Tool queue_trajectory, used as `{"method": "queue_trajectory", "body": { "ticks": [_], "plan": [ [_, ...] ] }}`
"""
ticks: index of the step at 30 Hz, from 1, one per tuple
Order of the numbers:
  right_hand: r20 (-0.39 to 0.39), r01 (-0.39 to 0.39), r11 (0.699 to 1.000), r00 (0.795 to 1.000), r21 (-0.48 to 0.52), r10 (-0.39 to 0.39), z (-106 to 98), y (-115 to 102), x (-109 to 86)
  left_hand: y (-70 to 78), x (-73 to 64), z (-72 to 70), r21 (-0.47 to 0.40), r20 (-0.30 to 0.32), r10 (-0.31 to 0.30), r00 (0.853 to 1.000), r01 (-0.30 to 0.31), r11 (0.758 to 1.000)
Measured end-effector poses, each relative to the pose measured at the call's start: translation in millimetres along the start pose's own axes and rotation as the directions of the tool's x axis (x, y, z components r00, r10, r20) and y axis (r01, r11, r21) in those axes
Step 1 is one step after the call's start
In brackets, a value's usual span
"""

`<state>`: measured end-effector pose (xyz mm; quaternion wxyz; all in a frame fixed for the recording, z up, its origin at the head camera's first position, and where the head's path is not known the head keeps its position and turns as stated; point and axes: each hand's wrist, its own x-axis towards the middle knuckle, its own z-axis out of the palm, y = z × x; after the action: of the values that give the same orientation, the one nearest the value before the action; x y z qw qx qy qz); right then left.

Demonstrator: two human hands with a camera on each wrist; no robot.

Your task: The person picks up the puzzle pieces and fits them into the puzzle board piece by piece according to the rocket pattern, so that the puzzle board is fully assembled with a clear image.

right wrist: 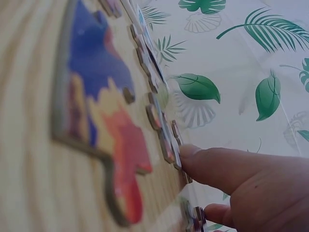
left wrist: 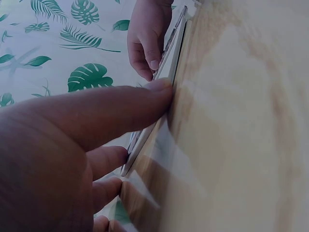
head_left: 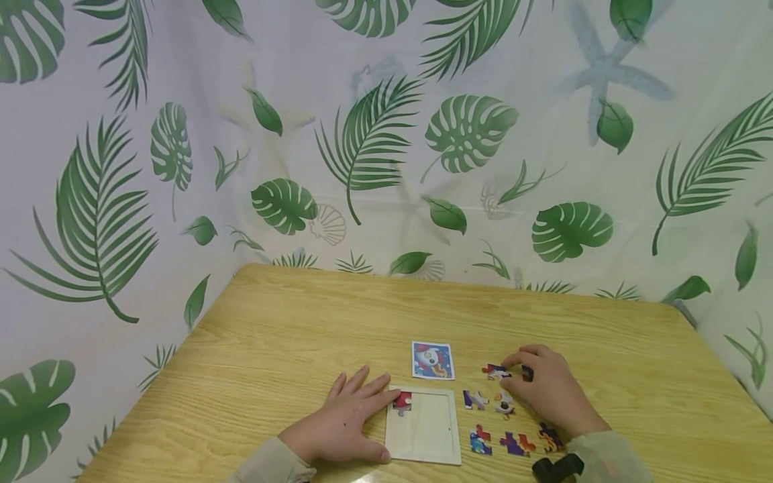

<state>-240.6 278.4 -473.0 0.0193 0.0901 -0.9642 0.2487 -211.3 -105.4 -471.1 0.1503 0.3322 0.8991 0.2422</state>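
Observation:
My left hand (head_left: 350, 419) rests at the left side of a pale wooden puzzle tray (head_left: 423, 459), fingers spread. Its index fingertip is at the upper left corner and its thumb at the lower left one. A red puzzle piece (head_left: 402, 401) sits in the tray's upper left corner. Over the loose pieces right of the tray is my right hand (head_left: 546, 389). Its thumb and index finger stand apart beside a dark blue and red puzzle piece (head_left: 495, 371). In the right wrist view the thumb (right wrist: 217, 166) is right at the edges of the pieces.
A square picture card (head_left: 432, 361) lies behind the tray. Several loose pieces, among them a purple and orange piece (head_left: 517, 443) and a blue and red piece (head_left: 480, 441), lie on the wooden table (head_left: 290, 335). A leaf-print cloth (head_left: 386, 168) hangs behind.

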Motion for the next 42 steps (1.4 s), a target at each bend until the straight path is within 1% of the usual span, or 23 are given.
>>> {"method": "queue_trajectory", "body": {
  "ticks": [7, 18, 22, 25, 28, 31, 37, 42],
  "plan": [
    [-0.024, -0.005, 1.0, 1.0, -0.005, 0.004, 2.3, 1.5, 2.5, -0.8, -0.4, 0.9, -0.001, -0.004, 0.002, 1.0, -0.002, 1.0],
    [-0.036, 0.032, 0.999, 0.999, 0.013, -0.032, 6.4, 3.5, 3.1, -2.3, -1.1, 2.7, 0.003, -0.007, 0.006, 1.0, -0.006, 1.0],
    [-0.047, 0.019, 0.999, 0.999, 0.027, -0.017, 7.9, -0.7, 2.2, -1.8, -1.6, 2.3, 0.0, -0.002, 0.002, 1.0, -0.002, 1.0],
    [-0.061, 0.018, 0.998, 0.998, 0.058, -0.014, 9.1, -8.6, 1.7, -1.2, -2.0, 1.3, -0.007, 0.007, -0.005, 1.0, 0.005, 1.0],
    [-0.07, 0.036, 0.994, 0.997, 0.099, -0.03, 12.3, -19.0, 2.2, 0.1, -2.5, -0.1, -0.012, 0.011, -0.007, 1.0, 0.008, 1.0],
    [-0.057, 0.053, 0.989, 0.997, 0.138, -0.045, 17.6, -30.6, 2.1, 1.0, -2.8, -0.8, -0.013, 0.011, -0.007, 1.0, 0.007, 1.0],
    [-0.026, 0.094, 0.985, 0.996, 0.143, -0.091, 33.3, -52.2, 2.6, -0.2, -2.0, 0.0, -0.001, 0.009, -0.009, 1.0, 0.009, 1.0],
    [-0.003, 0.166, 0.979, 0.986, 0.122, -0.167, 43.7, -73.1, 1.3, 0.0, -1.2, -1.3, 0.003, 0.016, -0.015, 1.0, 0.015, 1.0]
  ]
}}
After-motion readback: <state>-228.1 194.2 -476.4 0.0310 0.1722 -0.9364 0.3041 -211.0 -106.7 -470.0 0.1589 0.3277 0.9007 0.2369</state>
